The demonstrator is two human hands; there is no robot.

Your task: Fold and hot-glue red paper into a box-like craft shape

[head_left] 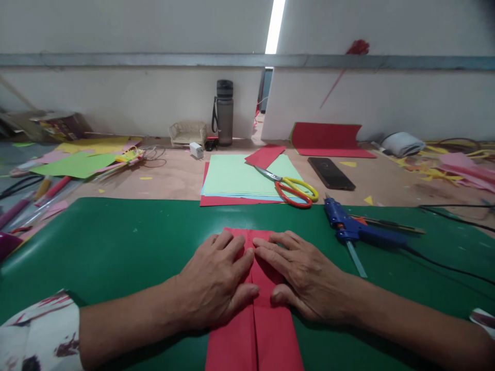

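A folded red paper (257,335) lies on the green mat (127,242) right in front of me, with its two long edges folded in to meet at a centre seam. My left hand (214,281) lies flat on the left flap, fingers stretched out toward the seam. My right hand (299,273) lies flat on the right flap in the same way. The fingertips of both hands nearly touch over the seam, and the thumbs press near the middle. The hands cover the upper part of the paper.
A blue glue gun (356,229) with a black cord lies right of the hands. Behind the mat sit a stack of coloured sheets (235,178), yellow-and-red scissors (296,190), a black phone (331,173) and a dark bottle (225,112). Paper scraps and pens lie at both sides.
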